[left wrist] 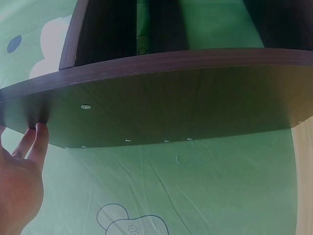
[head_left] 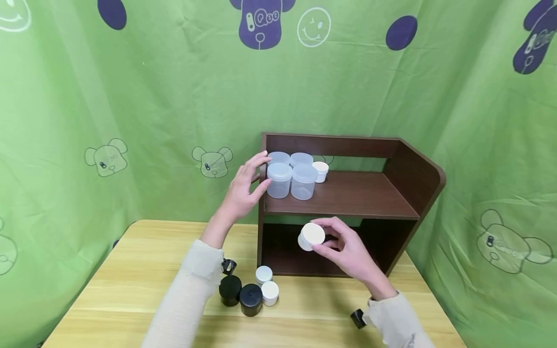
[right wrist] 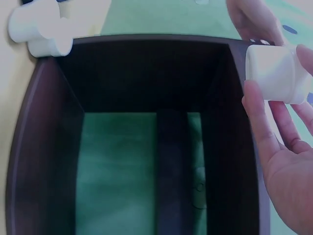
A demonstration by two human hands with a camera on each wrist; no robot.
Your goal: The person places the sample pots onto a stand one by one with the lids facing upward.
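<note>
Green bear-print curtain (head_left: 130,96) behind. Left hand (head_left: 243,191) open against the shelf (head_left: 339,198) beside the clear jars (head_left: 289,176); right hand (head_left: 348,249) pinching a white jar (head_left: 311,236). Could easily bump them over.

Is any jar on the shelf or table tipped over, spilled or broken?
Nothing stands out. The clear jars stand upright on the shelf, the black and white jars upright on the table. Only the white jar in the right hand is tilted.

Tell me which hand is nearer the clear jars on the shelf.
Left. The left hand touches the shelf's left edge beside the clear jars; the right hand is lower, before the bottom compartment, holding a white jar.
</note>
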